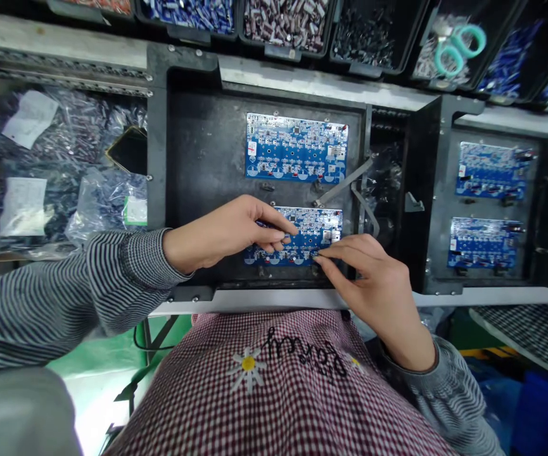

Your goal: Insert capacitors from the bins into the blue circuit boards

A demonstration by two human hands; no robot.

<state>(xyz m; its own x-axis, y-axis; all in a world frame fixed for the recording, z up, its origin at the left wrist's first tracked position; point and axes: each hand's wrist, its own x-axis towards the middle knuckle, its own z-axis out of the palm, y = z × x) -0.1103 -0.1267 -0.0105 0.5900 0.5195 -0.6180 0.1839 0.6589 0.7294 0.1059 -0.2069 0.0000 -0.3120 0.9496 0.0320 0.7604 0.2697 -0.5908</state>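
Observation:
A blue circuit board (309,221) lies in the black tray in front of me, partly covered by both hands. My left hand (235,231) reaches over its left half, fingers curled together. A bit of small dark-blue parts (265,224) shows between its thumb and fingers. My right hand (373,272) is at the board's lower right edge, thumb and forefinger pinched together. Whatever is between those fingertips is too small to make out. Farther back in the same tray lies a second blue circuit board (297,149), which neither hand touches.
Black bins of small parts (286,25) line the back, one with turquoise-handled scissors (458,50). Plastic bags of parts (83,145) and a phone-like dark object (128,150) are at left. Grey straps (344,183) lie across the tray's right edge. Another tray (438,209) holds two boards.

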